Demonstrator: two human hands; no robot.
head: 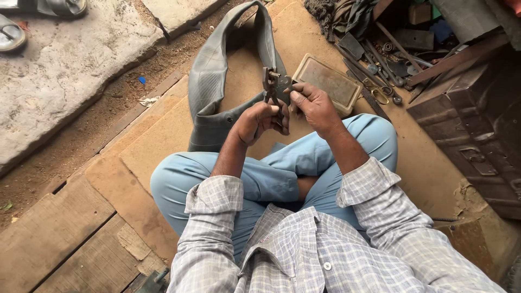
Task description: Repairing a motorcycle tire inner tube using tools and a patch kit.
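A punch pliers tool (pixel 273 89) is sitting at the centre of the frame, between the left hand (pixel 259 120) below it and the right hand (pixel 311 105) to its right. An inner tube (pixel 210 81) is lying behind them on the board floor (pixel 157 135). A flat tin (pixel 327 83) is resting right of the tube. Loose tools (pixel 380 65) are lying at the upper right, a metal box (pixel 477 130) at the right edge, and sandals (pixel 11 32) at the upper left.

Person seated cross-legged, both forearms raised in front of the chest, checked sleeves rolled to the elbows, left hand (pixel 259 120) curled into a closed fist grip, right hand (pixel 312 106) just beside it, fingers bent inward and pinching, wrists angled toward each other
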